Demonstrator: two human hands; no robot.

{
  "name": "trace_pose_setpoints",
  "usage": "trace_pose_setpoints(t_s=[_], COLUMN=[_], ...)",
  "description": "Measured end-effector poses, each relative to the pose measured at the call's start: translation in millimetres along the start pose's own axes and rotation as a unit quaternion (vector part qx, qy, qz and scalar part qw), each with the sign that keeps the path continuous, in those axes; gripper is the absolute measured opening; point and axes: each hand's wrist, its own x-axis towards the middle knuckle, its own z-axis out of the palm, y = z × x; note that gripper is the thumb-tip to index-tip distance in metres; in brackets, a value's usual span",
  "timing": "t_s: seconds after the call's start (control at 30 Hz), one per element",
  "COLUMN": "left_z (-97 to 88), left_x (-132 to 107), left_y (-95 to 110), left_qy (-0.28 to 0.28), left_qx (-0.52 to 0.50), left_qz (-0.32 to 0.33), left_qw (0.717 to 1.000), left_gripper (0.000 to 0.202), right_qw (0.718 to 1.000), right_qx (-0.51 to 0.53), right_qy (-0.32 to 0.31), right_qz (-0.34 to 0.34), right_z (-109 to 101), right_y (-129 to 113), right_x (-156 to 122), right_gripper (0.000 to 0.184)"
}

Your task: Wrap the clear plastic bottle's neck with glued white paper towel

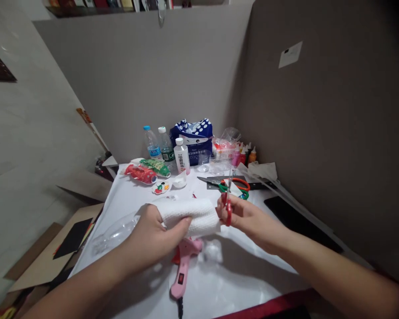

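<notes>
My left hand (161, 232) is closed on a folded white paper towel (191, 215) with a dimpled texture, its thumb lying across the near face. At the towel's right edge, my right hand (244, 215) grips small red-handled scissors (228, 206) by the handles, blades pointing up and away. Whether those blades are spread I cannot tell. Below the towel a pink glue gun (183, 270) lies on the white-covered table (252, 283), its cord toward me. Partly behind my left forearm rests a clear plastic bottle (115, 232) on its side.
Behind the hands lie green-and-orange-handled scissors (234, 184) and a black-handled knife (261, 186). Red (141, 173) and green (156, 167) fish-shaped crafts, a paint palette (160, 187) and upright bottles (181, 156) stand farther back, near a blue bag (196, 141). Grey partitions (146, 75) border the table.
</notes>
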Motion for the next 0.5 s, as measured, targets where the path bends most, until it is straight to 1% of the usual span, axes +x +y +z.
trace_pose_setpoints(t_s=[0.07, 0.13, 0.2, 0.23, 0.3, 0.4, 0.5], left_z=[-1.8, -6.6, -10.9, -11.9, -11.0, -5.0, 0.5], left_x=[-1, -1, 0, 1, 4, 9, 10], left_y=[0, -3, -6, -9, -13, -17, -18], left_qy=[-0.026, -0.068, -0.109, -0.13, -0.165, -0.193, -0.254], left_qx=[-0.029, -0.062, -0.114, -0.145, -0.197, -0.225, -0.259], left_qz=[-0.006, -0.045, -0.079, -0.085, -0.075, -0.083, -0.12], left_qw=[0.999, 0.995, 0.984, 0.977, 0.964, 0.951, 0.924], left_gripper=[0.028, 0.028, 0.035, 0.041, 0.048, 0.045, 0.045], right_qw=[0.999, 0.996, 0.992, 0.99, 0.987, 0.983, 0.98], right_qx=[0.051, 0.093, 0.124, 0.136, 0.152, 0.164, 0.168], right_qy=[0.003, 0.012, 0.027, 0.036, 0.055, 0.079, 0.103], right_qz=[-0.007, -0.01, -0.014, -0.017, -0.02, -0.016, -0.016], right_z=[15, 24, 29, 30, 32, 33, 30], right_y=[-4, -10, -17, -19, -22, -22, -18], right_x=[4, 9, 13, 14, 15, 18, 21], right_gripper=[0.037, 0.039, 0.039, 0.039, 0.039, 0.04, 0.04])
